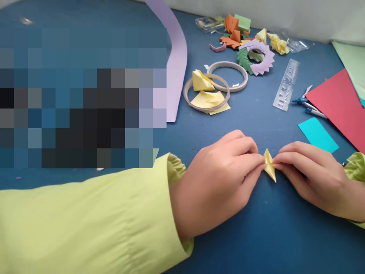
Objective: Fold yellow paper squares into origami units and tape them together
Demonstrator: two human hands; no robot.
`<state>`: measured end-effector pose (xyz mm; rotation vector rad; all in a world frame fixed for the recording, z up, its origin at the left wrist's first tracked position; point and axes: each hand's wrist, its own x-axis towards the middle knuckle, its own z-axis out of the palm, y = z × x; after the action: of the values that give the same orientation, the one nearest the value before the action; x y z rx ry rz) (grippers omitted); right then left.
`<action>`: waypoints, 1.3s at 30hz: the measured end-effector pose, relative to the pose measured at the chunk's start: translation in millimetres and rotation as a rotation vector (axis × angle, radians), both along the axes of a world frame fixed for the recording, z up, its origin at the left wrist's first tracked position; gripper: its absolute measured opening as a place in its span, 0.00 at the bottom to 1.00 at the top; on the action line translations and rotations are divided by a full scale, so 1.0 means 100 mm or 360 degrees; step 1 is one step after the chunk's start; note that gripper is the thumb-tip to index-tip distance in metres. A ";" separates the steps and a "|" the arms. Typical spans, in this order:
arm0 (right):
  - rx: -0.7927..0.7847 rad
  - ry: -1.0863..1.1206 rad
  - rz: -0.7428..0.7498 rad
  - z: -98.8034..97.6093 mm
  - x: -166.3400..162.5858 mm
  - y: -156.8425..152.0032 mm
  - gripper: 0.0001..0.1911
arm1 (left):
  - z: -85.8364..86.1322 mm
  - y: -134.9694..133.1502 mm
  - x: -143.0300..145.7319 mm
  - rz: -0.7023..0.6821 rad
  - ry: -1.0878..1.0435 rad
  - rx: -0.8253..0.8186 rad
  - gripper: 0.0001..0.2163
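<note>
While both hands meet over the tabletop (256, 236), each pinches one side of a small folded yellow paper (269, 167) between thumb and fingers. The left hand (219, 182) grips its left edge and the right hand (319, 177) its right edge, the fingertips close together. The paper is pointed at top and bottom, its long axis slightly tilted; whether its lower tip touches the surface, I cannot tell. Yellow-green sleeves (114, 220) reach to both wrists.

Just beyond the right hand lies a turquoise paper (318, 133). Farther toward the tabletop's right edge are a red sheet (339, 110), a pale green sheet (349, 62) and some pens (316, 112) beside the red sheet's left corner. A clear ruler (286, 85) lies left of the pens, slanting toward the far edge.

Beyond the left hand, a near tape ring (185, 95) overlaps a far tape ring (241, 84) in this view, with yellow paper pieces (209, 99) in and across the near one. Closer to the far edge sits a purple and green paper ring (268, 61). Around it are orange folded pieces (231, 23), a pink strip (218, 48), crumpled yellow papers (278, 43), a clear box (207, 24) and clear plastic (298, 43). A long purple paper (178, 68) curves down from the far edge, partly hidden by a pixelated block covering the left.
</note>
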<state>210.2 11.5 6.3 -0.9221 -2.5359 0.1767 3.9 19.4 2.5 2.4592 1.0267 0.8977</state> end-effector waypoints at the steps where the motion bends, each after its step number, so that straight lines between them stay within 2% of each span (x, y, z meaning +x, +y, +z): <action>1: -0.0001 0.0015 -0.0023 0.00 0.00 -0.01 0.06 | -0.01 0.00 0.00 0.0000 -0.0005 0.0005 0.09; 4: -0.0113 0.0130 -0.0141 0.03 0.01 -0.05 0.10 | -0.04 0.01 0.00 -0.0008 0.0006 -0.0006 0.09; 7: -0.0250 0.0190 -0.0268 0.05 -0.01 -0.06 0.07 | -0.05 0.01 0.00 -0.0008 0.0008 0.0011 0.08; 12: -0.0250 0.0176 -0.0360 0.05 -0.02 -0.06 0.04 | 0.00 0.01 0.01 -0.0014 0.0010 0.0008 0.09; 18: -0.0324 0.0230 -0.0289 0.06 -0.02 -0.04 0.04 | 0.01 0.01 0.01 -0.0024 0.0002 0.0010 0.09; 27: -0.0156 0.0149 -0.0167 0.04 -0.05 -0.01 0.03 | 0.02 0.04 0.03 -0.0099 -0.0103 0.0004 0.07; 39: -0.0185 0.0210 -0.0137 0.03 -0.07 0.00 0.03 | 0.07 0.04 0.02 0.0038 -0.0173 -0.0275 0.07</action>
<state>202.9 11.4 9.5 -1.0269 -2.3809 0.3501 6.2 23.9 9.5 2.2359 1.0509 0.8997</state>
